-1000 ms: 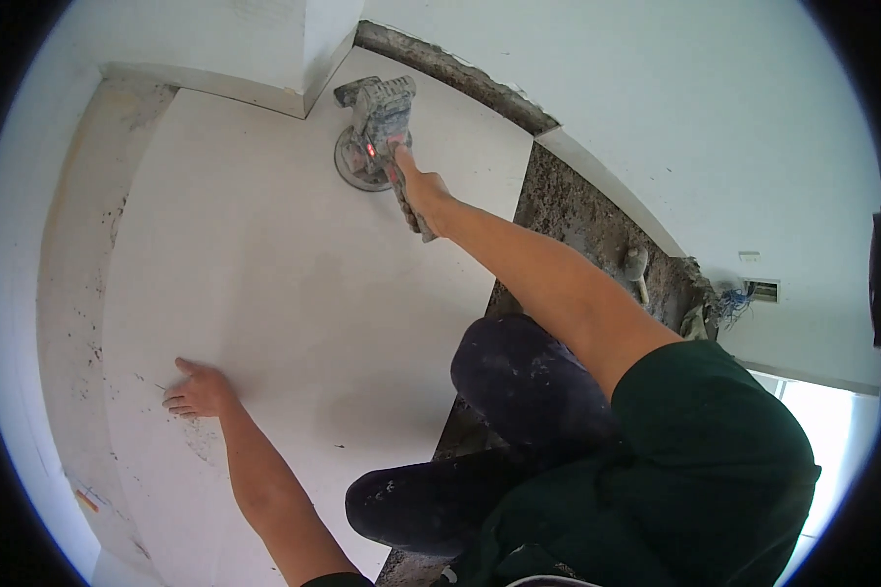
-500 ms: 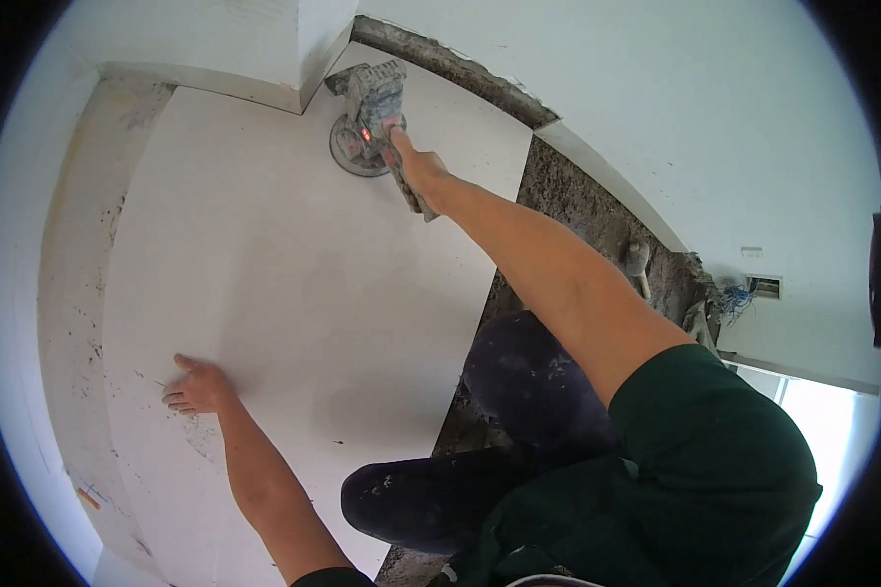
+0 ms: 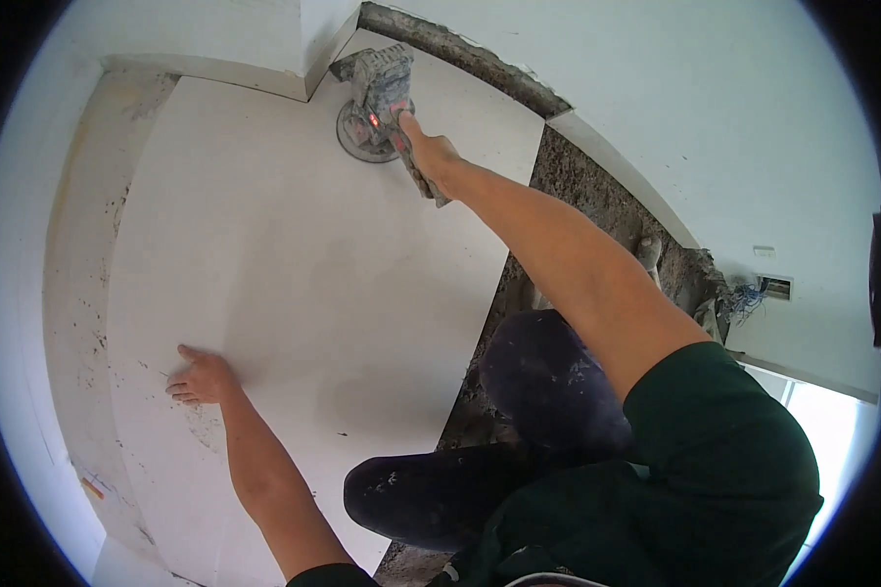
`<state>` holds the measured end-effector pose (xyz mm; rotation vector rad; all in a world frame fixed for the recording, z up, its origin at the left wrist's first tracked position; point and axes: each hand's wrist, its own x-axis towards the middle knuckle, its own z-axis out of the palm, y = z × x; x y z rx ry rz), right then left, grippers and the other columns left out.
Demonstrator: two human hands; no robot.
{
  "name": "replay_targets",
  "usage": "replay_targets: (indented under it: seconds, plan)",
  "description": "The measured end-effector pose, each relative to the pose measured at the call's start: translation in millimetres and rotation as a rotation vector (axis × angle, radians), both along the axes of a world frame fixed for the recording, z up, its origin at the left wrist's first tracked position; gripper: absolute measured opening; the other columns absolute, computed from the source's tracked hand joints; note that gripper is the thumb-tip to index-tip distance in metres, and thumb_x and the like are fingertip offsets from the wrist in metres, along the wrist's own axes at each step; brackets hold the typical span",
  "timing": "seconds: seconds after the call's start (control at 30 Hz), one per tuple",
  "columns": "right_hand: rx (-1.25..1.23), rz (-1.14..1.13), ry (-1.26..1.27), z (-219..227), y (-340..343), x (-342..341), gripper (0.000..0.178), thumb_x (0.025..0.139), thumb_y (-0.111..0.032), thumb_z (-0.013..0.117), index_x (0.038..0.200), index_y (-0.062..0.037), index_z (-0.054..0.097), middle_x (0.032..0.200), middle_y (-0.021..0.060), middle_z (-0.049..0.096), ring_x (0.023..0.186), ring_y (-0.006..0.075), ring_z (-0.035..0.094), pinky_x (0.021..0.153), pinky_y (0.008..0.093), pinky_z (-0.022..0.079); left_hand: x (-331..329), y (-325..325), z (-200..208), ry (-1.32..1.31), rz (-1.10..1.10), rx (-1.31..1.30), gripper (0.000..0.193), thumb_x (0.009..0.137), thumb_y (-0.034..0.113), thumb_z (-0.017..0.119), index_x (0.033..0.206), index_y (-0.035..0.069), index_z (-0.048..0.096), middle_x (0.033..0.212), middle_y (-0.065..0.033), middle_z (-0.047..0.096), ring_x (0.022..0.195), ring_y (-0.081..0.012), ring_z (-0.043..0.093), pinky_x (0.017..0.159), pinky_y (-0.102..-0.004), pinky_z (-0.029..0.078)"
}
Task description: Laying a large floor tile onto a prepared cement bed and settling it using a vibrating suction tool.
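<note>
One grey, dust-coated power tool (image 3: 377,83) sits on the far part of a large pale tile (image 3: 294,245), its round disc (image 3: 355,137) against the tile's face and a small red light (image 3: 373,120) glowing on its body. The right hand (image 3: 429,157) grasps the tool's handle above the tile, thumb laid along the top. The left hand (image 3: 202,377) is spread near the tile's left edge, fingers apart and grasping nothing; how firmly the palm presses on the tile cannot be told.

Dark specks lie on the tile around the left hand. One knee (image 3: 411,494), in dark trousers, is over the tile's near part; the other knee (image 3: 548,377), marked with pale dust, is just off its right edge. A white wall corner (image 3: 323,39) juts in at the tile's far edge, close to the tool. From that corner a dark, rough strip (image 3: 460,54) runs between the tile and the far wall. More rough, dark bed (image 3: 578,176) lies along the tile's right side, with a mallet-like thing (image 3: 648,252) on it, partly behind the right arm. In the wall to the right of the tile is a recessed box (image 3: 775,287) with blue wires (image 3: 747,303). Left of the tile runs a speckled pale strip (image 3: 83,284), an orange stick (image 3: 93,488) at its near end.
</note>
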<state>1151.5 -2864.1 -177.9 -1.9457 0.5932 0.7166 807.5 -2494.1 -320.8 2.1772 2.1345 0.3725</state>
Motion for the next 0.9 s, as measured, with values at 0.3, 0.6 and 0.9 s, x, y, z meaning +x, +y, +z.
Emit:
replay_targets:
  seconds: [0.3, 0.6, 0.9]
  plan:
    - [-0.017, 0.032, -0.082, -1.8, -1.9, -6.0, 0.075, 0.085, -0.08, 0.048, 0.06, -0.0091, 0.049, 0.058, 0.0041, 0.049, 0.047, 0.018, 0.045, 0.044, 0.038, 0.036, -2.0, 1.6, -1.9, 0.02, -0.023, 0.045, 0.101, 0.096, 0.07, 0.03, 0.149, -0.015, 0.019, 0.158, -0.0328, 0.016, 0.149, -0.0432, 0.015, 0.121, -0.0512, 0.013]
    - [0.094, 0.121, 0.003, -6.6, -17.0, -14.2, 0.076, 0.087, -0.082, 0.04, 0.066, -0.0092, 0.049, 0.062, 0.0035, 0.049, 0.049, 0.0175, 0.046, 0.044, 0.0376, 0.037, -2.5, 3.2, -2.6, 0.016, -0.031, 0.023, 0.102, 0.096, 0.07, 0.031, 0.148, -0.017, 0.019, 0.157, -0.0346, 0.017, 0.149, -0.0445, 0.014, 0.121, -0.0528, 0.013]
    - [-0.04, 0.186, 0.134, -12.7, -61.3, -112.3, 0.078, 0.09, -0.079, 0.038, 0.067, -0.0067, 0.055, 0.056, 0.0028, 0.048, 0.049, 0.0152, 0.046, 0.046, 0.0388, 0.037, -0.2, 1.0, -3.7, 0.084, -0.048, 0.047, 0.098, 0.099, 0.066, 0.031, 0.145, -0.02, 0.022, 0.153, -0.038, 0.023, 0.145, -0.048, 0.021, 0.119, -0.0553, 0.017]
